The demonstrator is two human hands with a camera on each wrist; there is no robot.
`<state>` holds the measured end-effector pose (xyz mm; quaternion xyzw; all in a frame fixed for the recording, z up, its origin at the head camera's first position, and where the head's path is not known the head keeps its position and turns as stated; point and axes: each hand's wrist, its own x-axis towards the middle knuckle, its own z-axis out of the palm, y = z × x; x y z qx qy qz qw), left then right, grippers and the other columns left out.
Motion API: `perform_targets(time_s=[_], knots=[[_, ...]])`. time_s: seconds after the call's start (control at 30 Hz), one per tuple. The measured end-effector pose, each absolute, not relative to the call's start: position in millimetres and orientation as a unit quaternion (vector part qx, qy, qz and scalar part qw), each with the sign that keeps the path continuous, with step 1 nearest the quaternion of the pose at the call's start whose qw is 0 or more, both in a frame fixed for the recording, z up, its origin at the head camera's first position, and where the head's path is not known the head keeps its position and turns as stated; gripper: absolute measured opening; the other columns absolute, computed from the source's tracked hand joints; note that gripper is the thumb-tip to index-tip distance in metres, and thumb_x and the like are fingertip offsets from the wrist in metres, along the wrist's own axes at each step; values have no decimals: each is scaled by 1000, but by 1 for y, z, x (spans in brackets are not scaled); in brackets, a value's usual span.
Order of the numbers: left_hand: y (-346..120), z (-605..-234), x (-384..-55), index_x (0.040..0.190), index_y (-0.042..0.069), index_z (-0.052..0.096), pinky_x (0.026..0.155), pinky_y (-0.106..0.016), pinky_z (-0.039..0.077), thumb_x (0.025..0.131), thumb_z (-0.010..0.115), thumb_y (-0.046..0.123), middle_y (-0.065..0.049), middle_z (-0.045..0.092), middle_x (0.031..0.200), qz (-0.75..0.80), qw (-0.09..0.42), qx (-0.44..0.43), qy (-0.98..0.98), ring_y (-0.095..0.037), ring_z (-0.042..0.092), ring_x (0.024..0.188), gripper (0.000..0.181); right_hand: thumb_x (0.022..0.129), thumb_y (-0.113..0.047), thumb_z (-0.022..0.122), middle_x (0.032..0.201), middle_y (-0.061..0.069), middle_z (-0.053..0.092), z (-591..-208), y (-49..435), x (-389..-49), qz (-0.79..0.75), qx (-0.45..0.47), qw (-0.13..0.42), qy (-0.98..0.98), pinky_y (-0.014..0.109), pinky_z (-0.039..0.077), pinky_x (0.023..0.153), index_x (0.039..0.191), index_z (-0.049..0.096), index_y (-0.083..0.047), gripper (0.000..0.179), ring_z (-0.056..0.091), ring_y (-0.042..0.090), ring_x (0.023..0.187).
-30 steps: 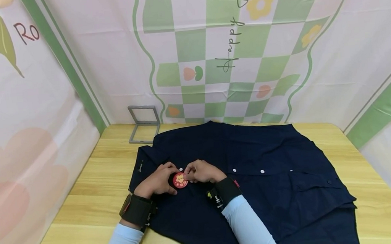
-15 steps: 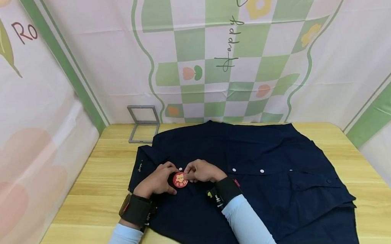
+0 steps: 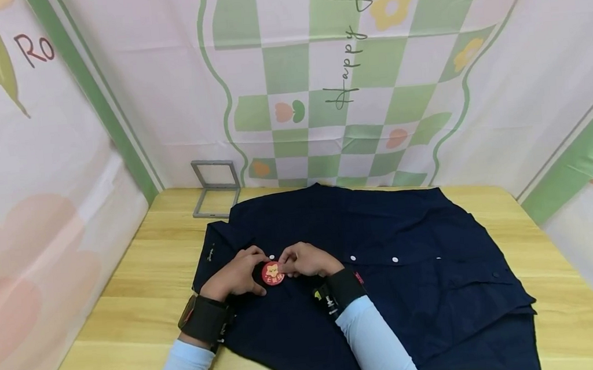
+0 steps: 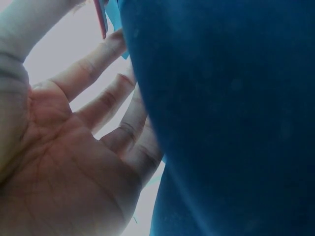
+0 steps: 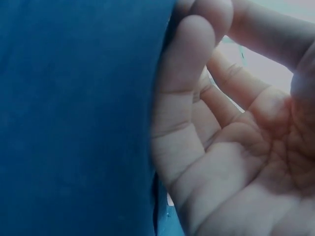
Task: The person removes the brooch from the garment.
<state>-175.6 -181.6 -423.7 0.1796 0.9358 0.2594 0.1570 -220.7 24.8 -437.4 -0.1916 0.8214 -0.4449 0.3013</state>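
Observation:
A dark navy button shirt [image 3: 299, 219] lies spread on the wooden table. On it is a round red badge [image 3: 272, 273] with a yellow star-shaped figure and lettering. My left hand [image 3: 235, 276] rests on the cloth at the badge's left, thumb and forefinger spread around it. In the left wrist view its fingers [image 4: 106, 98] are fairly straight against the cloth, and a thin red edge shows above them. My right hand [image 3: 308, 261] pinches the badge's right edge with thumb and forefinger. The right wrist view shows its other fingers [image 5: 179, 108] curled; the badge itself is hidden there.
Behind the shirt's left corner a grey hinged frame [image 3: 216, 188] stands unfolded near the back wall. White buttons [image 3: 353, 258] run along the shirt's front, with a pocket flap [image 3: 478, 278] at the right. Patterned cloth [image 3: 319, 78] covers the walls around the table.
Both hands keep their places at the badge, with hardly any visible movement. The head view has shifted very slightly.

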Motion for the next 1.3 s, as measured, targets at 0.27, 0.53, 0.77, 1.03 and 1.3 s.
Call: perform_targets(time_s=[0.27,0.53,0.77,1.03,1.3], knots=[[-183,-424,-175,125,6,64,102,-46,46,71,89,13,-9,53,129,260,148,188,935,-33,46,125,59,94,-17,67,74,1,61,-437,26,-219,-456,-198,300,814,23,52,64,100,70,-2,16,58,10,68],[-180,-423,-176,126,4,63,102,-46,45,72,88,13,-10,52,129,260,150,195,934,-33,45,125,60,94,-17,66,74,0,60,-434,30,-218,-457,-193,294,817,23,52,64,100,70,-3,15,58,10,68],[-183,-422,-175,127,3,61,103,-47,44,74,87,15,-12,51,132,253,158,196,934,-35,44,127,60,96,-17,64,81,3,65,-424,43,-220,-461,-198,251,828,26,54,67,102,69,-5,14,61,12,71],[-186,-419,-174,125,5,62,99,-47,46,76,86,14,-12,49,131,246,155,204,935,-35,44,123,55,98,-18,62,89,7,68,-409,75,-225,-450,-188,232,841,30,56,73,108,68,-4,18,64,16,79],[-185,-424,-173,125,5,62,98,-46,46,75,86,15,-14,48,130,243,152,217,933,-37,44,122,56,98,-20,62,91,10,69,-412,100,-223,-459,-162,214,847,30,56,76,108,67,-4,20,64,15,81]])
